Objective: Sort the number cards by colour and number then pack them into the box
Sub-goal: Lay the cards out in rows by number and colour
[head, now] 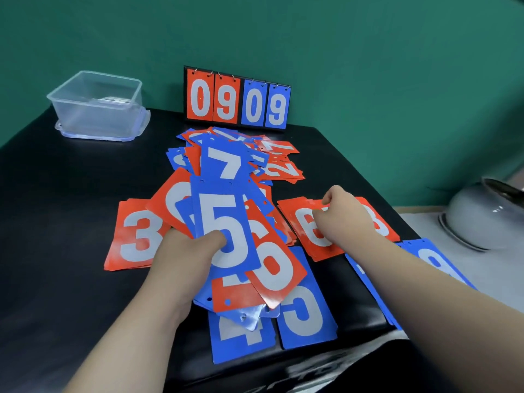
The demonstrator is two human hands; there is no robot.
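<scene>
Lowest in the frame, a blue 4 card and a second blue card are lying side by side on the black bench. Just above them the left grip is clutching a fanned bundle of cards, thumb pressing on the blue 5 card on top. A red 3 pile is sitting to its left. Right of centre, the right grip is resting with fingers curled on the red 6 pile; whether it is pinching a card I cannot tell. A blue pile is lying under that forearm. Further up, a loose heap of cards is spreading at centre, a flip scoreboard reading 0909 is standing by the green wall, and the clear box is sitting at upper left, well apart from the cards
</scene>
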